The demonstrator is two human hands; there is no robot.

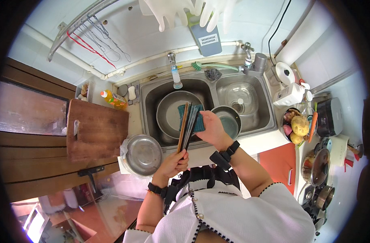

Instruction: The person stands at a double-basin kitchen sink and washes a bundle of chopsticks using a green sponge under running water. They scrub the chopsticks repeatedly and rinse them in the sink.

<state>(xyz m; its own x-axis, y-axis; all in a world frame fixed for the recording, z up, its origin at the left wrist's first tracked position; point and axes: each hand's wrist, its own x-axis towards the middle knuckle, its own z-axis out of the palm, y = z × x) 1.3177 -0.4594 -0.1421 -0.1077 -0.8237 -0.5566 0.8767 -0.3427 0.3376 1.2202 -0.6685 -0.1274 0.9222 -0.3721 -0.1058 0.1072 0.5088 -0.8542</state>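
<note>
My left hand (174,164) grips a bundle of chopsticks (188,127) by their lower ends. Some sticks are wooden brown, others black or grey. Their upper ends fan out over the left sink basin (148,100). My right hand (213,129) holds a teal scrubbing cloth (182,114), which lies behind and against the sticks. Below the cloth, a large metal pan (166,111) rests in the left basin, partly hidden by the cloth and sticks. A smaller round pan (230,123) sits by my right hand, over the divider between the basins.
A faucet (175,73) hangs over the left basin. Left of the sink are a metal bowl (143,155), a wooden cutting board (95,130) and a yellow soap bottle (113,99). On the right stand a white pump bottle (289,94), potatoes (300,125) and a lidded pot (316,167).
</note>
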